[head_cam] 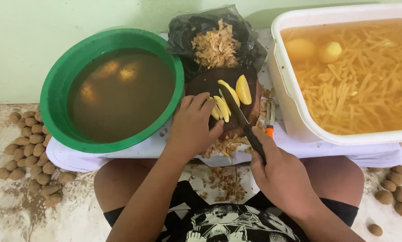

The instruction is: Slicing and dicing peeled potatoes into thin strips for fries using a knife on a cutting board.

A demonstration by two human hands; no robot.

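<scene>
My left hand (193, 125) presses down on yellow potato slices (222, 107) lying on a dark round cutting board (210, 83). My right hand (279, 172) is shut on the black handle of a knife (239, 117), whose blade rests across the slices beside my left fingertips. A larger peeled potato piece (243, 88) lies on the board just beyond the blade.
A green basin (60, 71) of murky water with potatoes sits at left. A white tub (295, 121) of water with cut potato sticks stands at right. A black bag of peelings (216, 45) lies behind the board. An orange-handled peeler (270, 121) is nearby. Unpeeled potatoes (31, 148) cover the floor.
</scene>
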